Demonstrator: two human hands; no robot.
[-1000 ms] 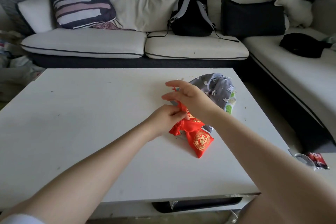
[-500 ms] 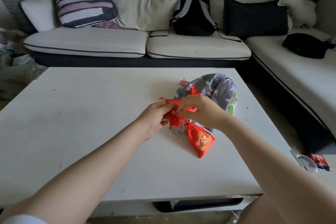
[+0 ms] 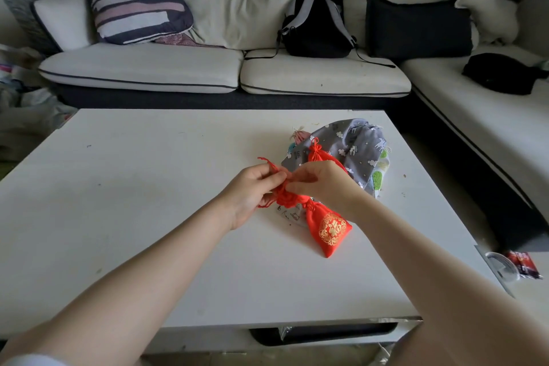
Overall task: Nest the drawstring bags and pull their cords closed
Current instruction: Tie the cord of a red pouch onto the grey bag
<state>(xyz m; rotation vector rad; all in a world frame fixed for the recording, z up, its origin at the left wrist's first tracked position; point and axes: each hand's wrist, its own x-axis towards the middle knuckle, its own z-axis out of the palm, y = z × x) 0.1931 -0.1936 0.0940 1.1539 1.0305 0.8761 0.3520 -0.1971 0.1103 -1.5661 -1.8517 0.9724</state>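
Before sofa (image 3: 208, 68), white table (image 3: 118, 202)

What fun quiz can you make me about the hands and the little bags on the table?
1. True or false: the small red cloth drawstring bag with a gold emblem lies on the white table.
2. What do the left hand and right hand pinch? A) the thin red cord B) a spoon C) a pillow
3. Fill in: the grey printed cloth bag lies ____ the hands, toward the sofa.

Key: 1 true. 2 A. 3 beyond.
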